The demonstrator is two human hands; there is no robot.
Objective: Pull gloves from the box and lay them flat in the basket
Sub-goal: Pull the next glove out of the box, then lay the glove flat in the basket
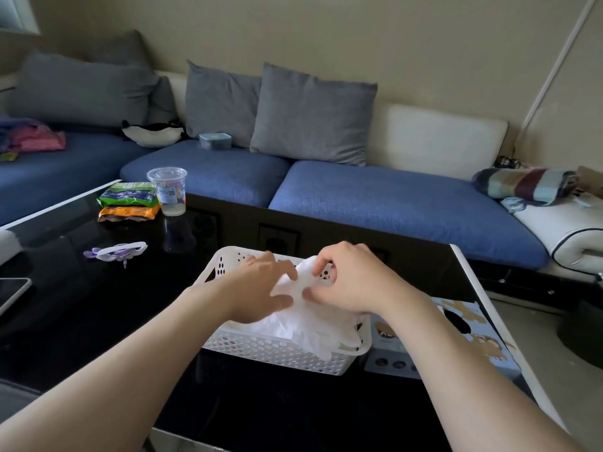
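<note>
**Sofa** (391, 203): blue seats, grey cushions, runs behind the table. Not part of the task.

**Coffee table** (98, 305): glossy black top with a white edge. It bears everything listed below.

**Glove box** (483, 331): blue carton with a gold pattern and a dark opening on top. It stands just beside the basket's right side, partly under the right forearm. The right hand is the nearer one for the next pull.

**Basket** (277, 350): white perforated plastic. Its long axis runs away from the person, slightly leftward.

**Gloves** (303, 324): thin white disposables piled in the basket roughly along its length. Some fingertips drape over the near right rim.

**Top glove** (305, 275): bunched and not yet flat. It is held above the far half of the basket, between the two hands.

**Left hand** (261, 288): fingers mostly straight and spread, with the tips resting against the glove's left edge.

**Right hand** (352, 278): fingers curled, with thumb and forefinger pinching the glove's right edge.

**Plastic cup** (168, 190) and **snack packets** (127, 203): at the far left of the table, well apart from the basket.

**Judgement:** the glove needs spreading along the basket's length before it is let go.
</note>
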